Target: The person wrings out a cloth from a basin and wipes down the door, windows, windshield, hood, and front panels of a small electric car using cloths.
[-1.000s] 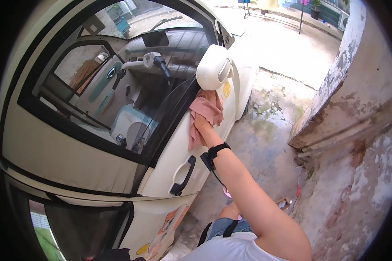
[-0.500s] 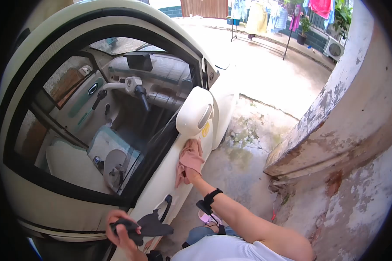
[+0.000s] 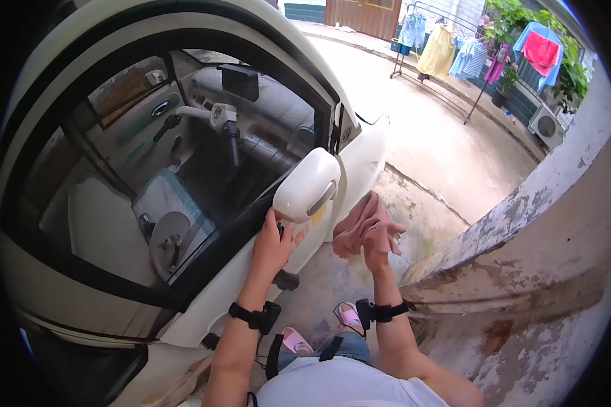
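Note:
My left hand [image 3: 273, 245] is at the underside of the white side mirror [image 3: 307, 186], its fingers closed on a dark cloth [image 3: 286, 279], which shows between the fingers and hangs beside the wrist. To the right, clear of the car body, my right hand [image 3: 376, 256] grips a crumpled pink cloth [image 3: 366, 227] that covers most of its fingers. The mirror stands out from the cream vehicle's door [image 3: 234, 288], with yellow and orange stickers just below it.
A peeling wall [image 3: 516, 244] rises close on the right. Behind the window are handlebars [image 3: 214, 119] and a seat. Farther off stand a rack with clothes [image 3: 438, 51] and an air-conditioner unit [image 3: 546, 127]. Pink sandals [image 3: 297, 340] show on the concrete floor below.
The right hand has lifted the pink cloth off the door and moved it right. My left hand has risen with the dark cloth to the mirror. The view has shifted.

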### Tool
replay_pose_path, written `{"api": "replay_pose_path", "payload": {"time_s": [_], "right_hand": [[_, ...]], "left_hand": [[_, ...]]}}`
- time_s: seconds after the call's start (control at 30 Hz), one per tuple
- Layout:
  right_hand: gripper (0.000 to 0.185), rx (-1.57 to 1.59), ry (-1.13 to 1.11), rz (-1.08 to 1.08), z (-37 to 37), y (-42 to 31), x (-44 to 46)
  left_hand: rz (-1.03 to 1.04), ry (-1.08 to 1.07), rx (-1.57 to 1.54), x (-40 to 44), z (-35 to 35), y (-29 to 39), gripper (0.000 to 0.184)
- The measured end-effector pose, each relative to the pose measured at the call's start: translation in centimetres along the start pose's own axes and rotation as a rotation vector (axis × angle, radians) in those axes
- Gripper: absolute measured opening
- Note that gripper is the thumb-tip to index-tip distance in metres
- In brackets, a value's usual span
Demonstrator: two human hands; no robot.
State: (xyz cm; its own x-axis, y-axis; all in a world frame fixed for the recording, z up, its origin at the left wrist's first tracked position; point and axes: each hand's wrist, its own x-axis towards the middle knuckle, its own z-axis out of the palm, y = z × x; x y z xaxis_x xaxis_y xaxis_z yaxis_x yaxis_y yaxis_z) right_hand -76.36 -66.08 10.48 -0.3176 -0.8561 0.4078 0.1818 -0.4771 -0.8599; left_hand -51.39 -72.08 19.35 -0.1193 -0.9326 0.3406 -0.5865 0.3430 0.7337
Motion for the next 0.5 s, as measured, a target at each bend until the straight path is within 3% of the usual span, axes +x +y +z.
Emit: {"api": "replay_pose_path", "payload": {"time_s": [0.1,0.13,0.17,0.23,0.27,0.33,0.37,0.5], "right_hand": [[0.005,0.014,-0.107,-0.157,-2.0,-0.4,2.0],[0.009,-0.387,-0.116,-0.350,-3.3,-0.5,2.8],[0.009,-0.374,-0.150,-0.333,-4.7,-0.8,2.7],[0.014,-0.066,0.008,0.149,-6.2,-3.0,3.0],[0.013,-0.346,-0.134,-0.095,-8.0,-1.6,4.0],[0.013,-0.335,-0.202,-0.150,-8.7,-2.1,5.4],[0.013,-0.331,-0.238,-0.216,-8.8,-2.6,6.0],[0.009,-0.604,-0.422,-0.480,-11.1,-1.7,9.1]], "left_hand": [[-0.124,-0.022,-0.048,0.3,1.2,0.4,0.046],[-0.099,-0.038,0.016,0.1,1.0,1.1,0.042],[-0.084,-0.055,0.082,-0.3,0.7,1.8,0.040],[-0.091,0.000,0.160,-1.0,0.8,3.4,0.043],[-0.063,-0.024,0.217,-1.3,0.9,4.2,0.045],[0.073,0.046,0.298,-2.0,2.1,4.6,0.048],[0.041,0.062,0.303,-2.6,2.8,4.7,0.048],[0.136,0.141,0.454,-3.4,4.9,7.7,0.049]]}}
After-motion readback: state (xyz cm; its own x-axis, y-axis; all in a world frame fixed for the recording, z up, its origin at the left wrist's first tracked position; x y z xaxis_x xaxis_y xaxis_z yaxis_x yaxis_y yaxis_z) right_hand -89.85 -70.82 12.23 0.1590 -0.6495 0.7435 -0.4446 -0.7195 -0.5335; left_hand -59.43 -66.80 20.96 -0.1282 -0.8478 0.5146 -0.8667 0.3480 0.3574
